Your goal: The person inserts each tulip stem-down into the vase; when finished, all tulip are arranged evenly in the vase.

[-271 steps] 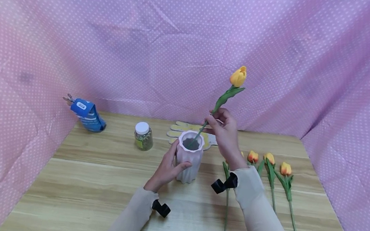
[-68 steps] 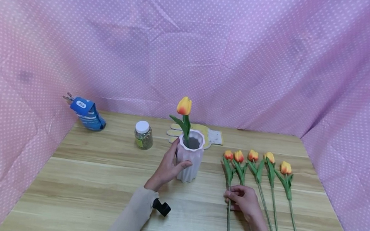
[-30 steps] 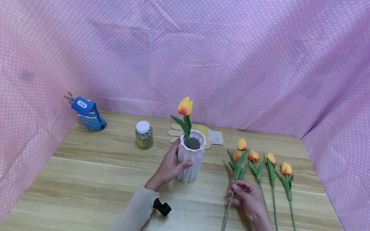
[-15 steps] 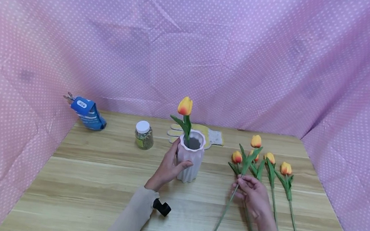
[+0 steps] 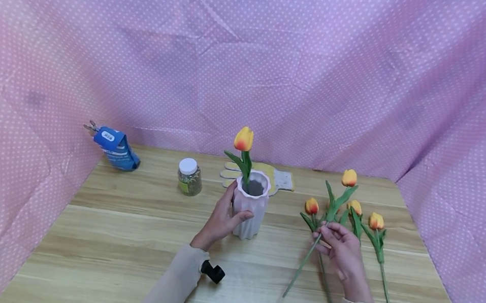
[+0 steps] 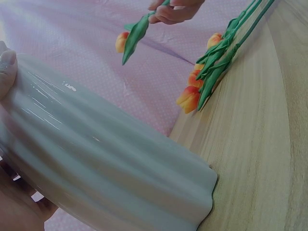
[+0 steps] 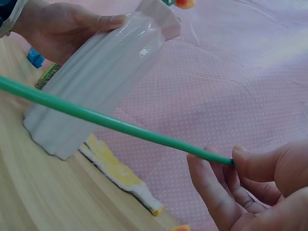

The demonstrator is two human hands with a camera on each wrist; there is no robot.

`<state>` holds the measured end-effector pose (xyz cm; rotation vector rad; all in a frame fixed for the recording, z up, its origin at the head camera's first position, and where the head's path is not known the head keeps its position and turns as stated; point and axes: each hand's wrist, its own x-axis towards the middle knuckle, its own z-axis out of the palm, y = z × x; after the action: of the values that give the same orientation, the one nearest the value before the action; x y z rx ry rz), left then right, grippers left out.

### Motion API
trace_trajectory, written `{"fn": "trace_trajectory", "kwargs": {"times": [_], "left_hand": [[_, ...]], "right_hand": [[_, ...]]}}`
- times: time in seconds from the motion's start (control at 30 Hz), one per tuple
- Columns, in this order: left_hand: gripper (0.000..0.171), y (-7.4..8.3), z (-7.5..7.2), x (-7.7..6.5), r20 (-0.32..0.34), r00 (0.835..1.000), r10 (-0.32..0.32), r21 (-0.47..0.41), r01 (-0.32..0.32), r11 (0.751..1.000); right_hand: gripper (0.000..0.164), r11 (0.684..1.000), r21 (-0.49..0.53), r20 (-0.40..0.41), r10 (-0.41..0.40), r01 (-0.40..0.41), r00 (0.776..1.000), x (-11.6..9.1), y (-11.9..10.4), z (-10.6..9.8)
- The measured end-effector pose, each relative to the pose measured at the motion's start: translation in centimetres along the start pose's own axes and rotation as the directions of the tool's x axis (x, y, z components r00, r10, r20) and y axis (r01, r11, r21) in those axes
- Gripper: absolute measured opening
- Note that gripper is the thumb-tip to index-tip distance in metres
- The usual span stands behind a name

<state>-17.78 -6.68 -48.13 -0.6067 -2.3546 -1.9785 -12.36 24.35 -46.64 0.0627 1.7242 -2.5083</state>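
Tulip [image 5: 331,212] with a yellow-orange bloom, slender green leaves and a smooth, glossy green stem. Right-hand grip [image 5: 342,251] is narrow, pinching the stem just below the leaves between thumb and fingertips; the bloom tilts rightward above it, and the bare stem slants down to the left. Left-hand grip [image 5: 222,220] is curled round a pale vase [image 5: 256,217] standing upright on the bench [image 5: 129,244], well apart from the held flower. Vase walls are shiny and fluted, the rim scalloped. Another tulip [image 5: 245,159], yellow with a red-orange base, stands in it, leaning left. More tulips [image 5: 376,221] lie near the right hand on striped wood grain. Behind the vase, a yellow-and-white work glove [image 5: 283,180] lies flat before polka-dotted pink cloth [image 5: 190,62].
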Motion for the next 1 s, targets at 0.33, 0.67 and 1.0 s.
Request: {"fn": "trace_trajectory", "kwargs": {"times": [0.33, 0.67, 1.0], "left_hand": [[0.096, -0.1, 0.0, 0.0, -0.002, 1.000, 0.004, -0.008, -0.004, 1.000], [0.094, -0.2, 0.0, 0.1, -0.001, 1.000, 0.007, -0.001, -0.007, 1.000], [0.090, -0.3, -0.1, 0.0, 0.006, 1.000, 0.023, -0.003, -0.023, 1.000]], "right_hand": [[0.022, 0.988, 0.119, 0.021, -0.105, 0.101, 0.994, 0.3, -1.6, 0.3], [0.022, 0.961, 0.206, -0.049, -0.177, 0.183, 0.983, 0.8, -3.3, 1.3], [0.020, 0.943, 0.255, -0.074, -0.200, 0.212, 0.977, 1.3, -5.2, 2.4]]}}
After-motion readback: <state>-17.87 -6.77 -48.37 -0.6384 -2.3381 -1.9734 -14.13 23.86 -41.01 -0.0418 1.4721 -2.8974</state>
